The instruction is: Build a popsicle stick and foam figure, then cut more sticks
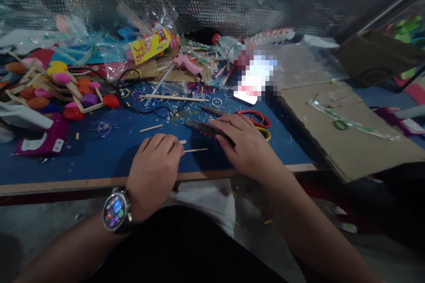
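Observation:
My left hand, with a watch on its wrist, rests at the table's front edge, fingers closed. From its fingertips a thin wooden stick points right, and a short pale stick end shows just above. My right hand is curled around dark-jawed pliers with a bit of red on the handle; its palm side is hidden. Partly under that hand lie scissors with red and yellow handles, their blades pointing left. A short cut stick lies beyond my left hand.
Coloured pieces on wooden sticks crowd the left, beside a purple-and-white device. Behind are a pink glue gun, its black cord, a lit phone and a bottle. Cardboard overhangs the right edge.

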`<action>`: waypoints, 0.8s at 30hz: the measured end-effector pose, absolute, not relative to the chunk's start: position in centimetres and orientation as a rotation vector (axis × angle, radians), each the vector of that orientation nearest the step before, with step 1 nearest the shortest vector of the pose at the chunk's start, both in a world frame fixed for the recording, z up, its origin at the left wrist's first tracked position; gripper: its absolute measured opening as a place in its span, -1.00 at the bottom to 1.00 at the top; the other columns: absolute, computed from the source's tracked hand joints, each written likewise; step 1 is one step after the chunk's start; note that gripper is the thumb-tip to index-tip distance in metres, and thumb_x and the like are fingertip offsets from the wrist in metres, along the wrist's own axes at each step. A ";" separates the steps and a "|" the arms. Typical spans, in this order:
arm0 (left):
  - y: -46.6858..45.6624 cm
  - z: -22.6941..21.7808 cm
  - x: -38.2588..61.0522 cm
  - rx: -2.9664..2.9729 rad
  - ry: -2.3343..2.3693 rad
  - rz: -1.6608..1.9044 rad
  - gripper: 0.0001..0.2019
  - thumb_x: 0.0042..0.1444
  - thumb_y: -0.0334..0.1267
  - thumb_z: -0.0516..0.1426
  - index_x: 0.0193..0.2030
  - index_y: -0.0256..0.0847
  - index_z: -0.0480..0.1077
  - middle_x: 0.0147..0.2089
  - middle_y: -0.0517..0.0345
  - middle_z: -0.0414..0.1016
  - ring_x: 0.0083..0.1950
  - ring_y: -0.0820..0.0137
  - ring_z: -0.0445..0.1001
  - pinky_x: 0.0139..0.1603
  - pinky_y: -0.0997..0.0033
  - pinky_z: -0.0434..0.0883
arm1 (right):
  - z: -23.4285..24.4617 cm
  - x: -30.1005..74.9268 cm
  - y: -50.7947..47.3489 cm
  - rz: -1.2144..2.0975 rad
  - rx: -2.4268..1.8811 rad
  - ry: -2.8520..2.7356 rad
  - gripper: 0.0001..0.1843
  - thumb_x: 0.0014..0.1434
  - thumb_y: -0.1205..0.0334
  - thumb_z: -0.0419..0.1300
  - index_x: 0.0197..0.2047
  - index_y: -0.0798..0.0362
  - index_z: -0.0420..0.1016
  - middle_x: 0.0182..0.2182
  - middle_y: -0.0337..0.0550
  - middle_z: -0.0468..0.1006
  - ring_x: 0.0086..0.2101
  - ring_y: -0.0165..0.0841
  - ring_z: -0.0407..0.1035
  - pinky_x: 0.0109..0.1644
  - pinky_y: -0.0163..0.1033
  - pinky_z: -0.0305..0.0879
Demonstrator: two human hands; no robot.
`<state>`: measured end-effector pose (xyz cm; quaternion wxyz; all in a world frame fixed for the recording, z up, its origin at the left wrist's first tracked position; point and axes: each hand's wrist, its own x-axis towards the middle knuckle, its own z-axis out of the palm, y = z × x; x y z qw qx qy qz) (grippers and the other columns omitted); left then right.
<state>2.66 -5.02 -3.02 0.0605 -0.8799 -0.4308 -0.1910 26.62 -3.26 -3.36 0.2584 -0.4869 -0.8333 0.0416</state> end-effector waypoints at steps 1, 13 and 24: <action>-5.0 -2.8 2.6 -2.657 -1.301 -0.591 -0.81 0.40 -0.37 0.07 -0.22 -0.24 0.49 -0.20 0.02 0.58 -0.15 0.17 0.50 -0.18 0.13 0.39 | -3.0 26.6 -3.1 0.116 -1.298 -2.261 -0.65 0.43 0.28 0.04 0.15 0.14 0.55 0.03 0.14 0.61 0.03 -0.09 0.48 0.16 0.13 0.38; -0.6 2.8 0.1 -2.951 -1.227 -0.564 -0.75 0.47 -0.27 0.00 -0.19 -0.22 0.46 -0.31 0.18 0.58 -0.33 0.35 0.50 -0.31 0.36 0.29 | 3.0 22.8 2.0 0.863 -1.073 -2.462 -0.64 0.46 0.18 0.02 -0.36 0.04 0.46 -0.50 -0.28 0.50 -0.46 -0.42 0.34 -0.32 -0.31 0.12; 3.2 2.7 -1.3 -3.549 -1.339 -0.641 -0.68 0.49 -0.21 -0.02 -0.17 -0.20 0.53 -0.31 0.26 0.60 -0.33 0.50 0.51 -0.28 0.55 0.30 | 1.8 21.8 4.3 1.272 -0.820 -2.324 -0.52 0.51 -0.01 -0.05 -0.33 0.06 0.48 -0.55 -0.33 0.35 -0.50 -0.46 0.23 -0.30 -0.33 0.18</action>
